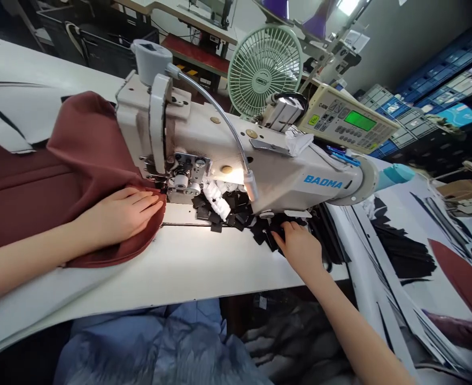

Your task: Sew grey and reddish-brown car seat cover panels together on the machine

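My left hand (119,214) lies flat on maroon leather-like material (91,144), its fingers together and stretched out close to the presser foot area of the sewing machine (215,139). The curved, stitched edge of the material sits beside the needle area. My right hand (302,248) reaches into a heap of small black tabs (262,232) under the machine arm. Its thumb and forefinger are apart among the tabs; the other fingertips are partly hidden. White tabs (219,203) lie over more black ones below the machine's lit lamp (250,184).
Behind the machine stand a green fan (264,72) and a control panel (350,118) with a lit screen. Black strips (404,246) and another maroon piece (462,275) lie on the right. The white table's front edge (219,295) runs above my lap.
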Demonstrator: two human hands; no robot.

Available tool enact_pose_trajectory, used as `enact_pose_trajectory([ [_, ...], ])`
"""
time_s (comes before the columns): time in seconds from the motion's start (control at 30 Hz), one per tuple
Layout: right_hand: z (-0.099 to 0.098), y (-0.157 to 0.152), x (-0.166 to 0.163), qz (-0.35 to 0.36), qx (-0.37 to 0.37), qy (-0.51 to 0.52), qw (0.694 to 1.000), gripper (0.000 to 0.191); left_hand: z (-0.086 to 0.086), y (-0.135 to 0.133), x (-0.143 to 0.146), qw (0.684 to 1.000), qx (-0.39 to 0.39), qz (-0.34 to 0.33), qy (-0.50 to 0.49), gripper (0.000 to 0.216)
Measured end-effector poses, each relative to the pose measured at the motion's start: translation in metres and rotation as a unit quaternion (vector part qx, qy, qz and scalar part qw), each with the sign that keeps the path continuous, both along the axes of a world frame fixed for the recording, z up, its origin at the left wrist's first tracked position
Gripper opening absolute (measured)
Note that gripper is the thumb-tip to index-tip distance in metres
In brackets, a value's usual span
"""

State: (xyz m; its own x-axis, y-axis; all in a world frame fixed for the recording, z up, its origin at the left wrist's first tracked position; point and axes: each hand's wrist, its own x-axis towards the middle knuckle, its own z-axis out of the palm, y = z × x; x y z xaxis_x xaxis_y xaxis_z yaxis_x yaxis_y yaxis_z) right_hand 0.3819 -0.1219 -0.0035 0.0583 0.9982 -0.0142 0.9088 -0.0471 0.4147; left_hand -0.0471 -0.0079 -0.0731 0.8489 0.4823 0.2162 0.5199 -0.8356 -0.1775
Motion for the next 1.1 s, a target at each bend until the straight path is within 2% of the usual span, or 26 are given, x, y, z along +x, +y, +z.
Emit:
enact_pose_trajectory([
  [0.13, -0.014, 0.0, 0.007, 0.019, 0.021, 0.032, 0.999, 0.016, -0.001, -0.022, 0.02, 0.996, 0.006, 0.087, -0.019, 0.047],
  [0.3, -0.024, 0.0, 0.015, 0.056, 0.036, 0.058, 0.996, 0.03, 0.001, -0.023, 0.02, 0.992, 0.011, 0.109, -0.061, 0.037],
  [0.4, -0.021, -0.001, 0.022, 0.074, 0.06, 0.057, 0.994, 0.028, 0.003, -0.015, 0.014, 0.993, 0.011, 0.101, -0.061, 0.031],
  [0.53, -0.004, -0.008, 0.022, 0.095, 0.101, 0.098, 0.985, 0.035, 0.002, -0.009, 0.01, 0.993, 0.018, 0.092, -0.071, 0.028],
  [0.63, 0.007, -0.009, -0.014, 0.115, 0.13, 0.21, 0.962, 0.036, 0.001, -0.008, 0.014, 0.991, 0.025, 0.1, -0.082, 0.025],
  [0.7, 0.005, -0.001, -0.06, 0.137, 0.081, 0.357, 0.92, 0.036, 0.003, -0.009, 0.017, 0.99, 0.031, 0.109, -0.085, 0.024],
  [0.8, -0.015, 0.031, -0.143, 0.135, -0.034, 0.567, 0.812, 0.028, 0.006, -0.012, 0.019, 0.987, 0.023, 0.128, -0.095, 0.022],
  [0.9, -0.045, 0.077, -0.211, 0.044, -0.108, 0.707, 0.697, 0.022, 0.006, -0.013, 0.017, 0.977, -0.006, 0.158, -0.141, 0.03],
  [0.93, -0.055, 0.091, -0.226, 0.016, -0.109, 0.732, 0.672, 0.02, 0.006, -0.013, 0.015, 0.974, -0.017, 0.162, -0.157, 0.034],
  [0.97, -0.063, 0.102, -0.237, 0.01, -0.101, 0.74, 0.664, 0.018, 0.005, -0.012, 0.013, 0.973, -0.027, 0.16, -0.164, 0.035],
  [1.0, -0.07, 0.109, -0.243, 0.017, -0.083, 0.737, 0.671, 0.015, 0.004, -0.011, 0.012, 0.974, -0.035, 0.153, -0.163, 0.032],
  [1.03, -0.075, 0.114, -0.244, 0.038, -0.057, 0.721, 0.69, 0.013, 0.004, -0.01, 0.011, 0.976, -0.039, 0.144, -0.157, 0.026],
  [1.1, -0.08, 0.114, -0.235, 0.115, -0.005, 0.653, 0.749, 0.012, 0.002, -0.006, 0.01, 0.981, -0.035, 0.128, -0.14, 0.017],
])
